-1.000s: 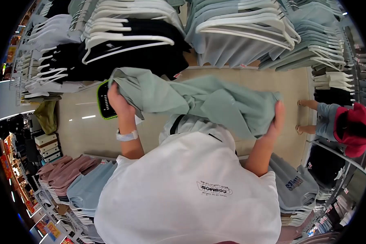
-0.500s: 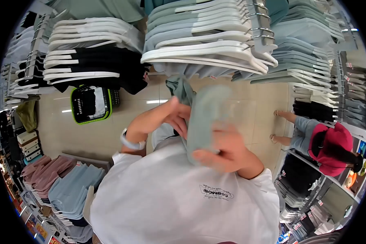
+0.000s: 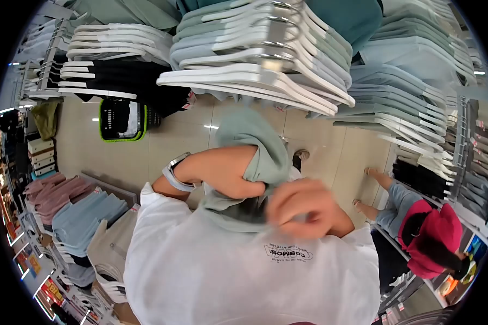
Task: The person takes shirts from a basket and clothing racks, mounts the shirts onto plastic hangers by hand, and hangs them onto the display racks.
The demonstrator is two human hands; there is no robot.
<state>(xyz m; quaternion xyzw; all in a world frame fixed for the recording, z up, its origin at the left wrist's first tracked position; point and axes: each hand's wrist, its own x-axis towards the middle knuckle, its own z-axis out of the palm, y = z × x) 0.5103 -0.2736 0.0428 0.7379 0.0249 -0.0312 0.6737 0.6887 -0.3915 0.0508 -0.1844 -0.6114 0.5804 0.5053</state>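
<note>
A sage-green garment (image 3: 263, 138) hangs bunched in front of my chest, its upper part draped over my left forearm and a lower fold spread below. My left hand (image 3: 250, 187) is closed on the cloth, with its fingers partly hidden in the folds. Beside the garment's right edge, my right hand (image 3: 302, 208) is blurred by motion. Its fingers are curled in; whether cloth is between them I cannot make out. A watch (image 3: 178, 172) is on my left wrist.
White hangers (image 3: 255, 81) with green and grey clothes hang ahead. A black basket with a green rim (image 3: 145, 120) sits on the floor at left. Folded blue clothes (image 3: 87, 222) lie lower left. A person in a pink top (image 3: 434, 233) is at right.
The green garment has gone from a narrow bundle to a wider, looser drape over my left forearm. My left hand has moved down into it, and the right hand has lowered slightly. The view has shifted.
</note>
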